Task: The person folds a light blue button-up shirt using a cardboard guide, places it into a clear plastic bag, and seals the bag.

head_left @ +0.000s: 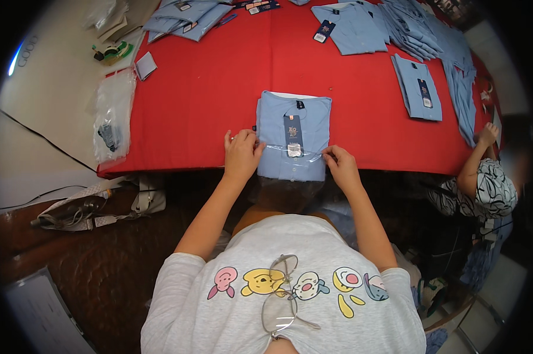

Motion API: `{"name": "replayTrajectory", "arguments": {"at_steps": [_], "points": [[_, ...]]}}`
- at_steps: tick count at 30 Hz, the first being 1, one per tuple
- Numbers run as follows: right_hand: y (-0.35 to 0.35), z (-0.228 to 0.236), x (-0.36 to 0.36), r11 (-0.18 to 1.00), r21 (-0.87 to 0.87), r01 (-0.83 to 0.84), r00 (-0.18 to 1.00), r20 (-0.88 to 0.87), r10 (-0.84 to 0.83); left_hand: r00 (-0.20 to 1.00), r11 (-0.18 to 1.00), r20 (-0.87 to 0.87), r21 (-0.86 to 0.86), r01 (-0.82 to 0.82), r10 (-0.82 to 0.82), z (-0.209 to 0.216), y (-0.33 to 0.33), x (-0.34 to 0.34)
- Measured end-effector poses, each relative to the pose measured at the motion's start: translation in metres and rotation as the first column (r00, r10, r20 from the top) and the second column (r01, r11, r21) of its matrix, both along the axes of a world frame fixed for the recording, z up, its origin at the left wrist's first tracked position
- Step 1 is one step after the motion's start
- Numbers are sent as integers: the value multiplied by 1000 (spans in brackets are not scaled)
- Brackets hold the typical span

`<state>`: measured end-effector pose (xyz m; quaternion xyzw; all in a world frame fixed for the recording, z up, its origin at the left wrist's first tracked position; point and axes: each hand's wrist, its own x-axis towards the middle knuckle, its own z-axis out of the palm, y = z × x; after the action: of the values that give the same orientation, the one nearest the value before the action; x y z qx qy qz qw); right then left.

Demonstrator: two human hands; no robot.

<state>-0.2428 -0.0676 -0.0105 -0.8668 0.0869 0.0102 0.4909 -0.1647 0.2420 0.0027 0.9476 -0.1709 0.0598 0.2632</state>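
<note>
A folded light-blue shirt lies at the table's near edge, its lower end hanging slightly over. A dark hang tag rests on its front. The clear plastic bag covers the shirt's lower part, and its opening runs across the tag. At the left side of that opening, my left hand grips the bag's edge between thumb and fingers. On the opposite side my right hand pinches the other edge. The shirt's upper part and collar stick out of the bag.
A red cloth covers the table. Bagged shirts lie far left, clear bags at the left edge. Folded shirts lie far right, near another tagged shirt. Another person's hand is at the right edge.
</note>
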Motion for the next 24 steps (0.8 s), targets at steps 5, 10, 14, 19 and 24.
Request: {"name": "replayTrajectory", "arguments": {"at_steps": [5,10,14,19,24], "points": [[-17,-6,-4,984,168,-54,992,-107,72,995,995,63,65,71,-75,-8,1,8],[-22,-4,-15,997,-8,-78,982,-175,75,997,998,80,59,-15,10,-28,-29,3],[-15,-2,-20,987,-149,53,994,-84,-66,990,998,125,-18,-66,68,-61,-41,-6],[-9,14,-4,974,-196,116,993,4,-117,989,997,141,-68,-32,42,-73,-33,-1],[-10,24,18,982,-144,125,991,60,-117,993,989,97,-138,-55,69,-74,-19,7]]}}
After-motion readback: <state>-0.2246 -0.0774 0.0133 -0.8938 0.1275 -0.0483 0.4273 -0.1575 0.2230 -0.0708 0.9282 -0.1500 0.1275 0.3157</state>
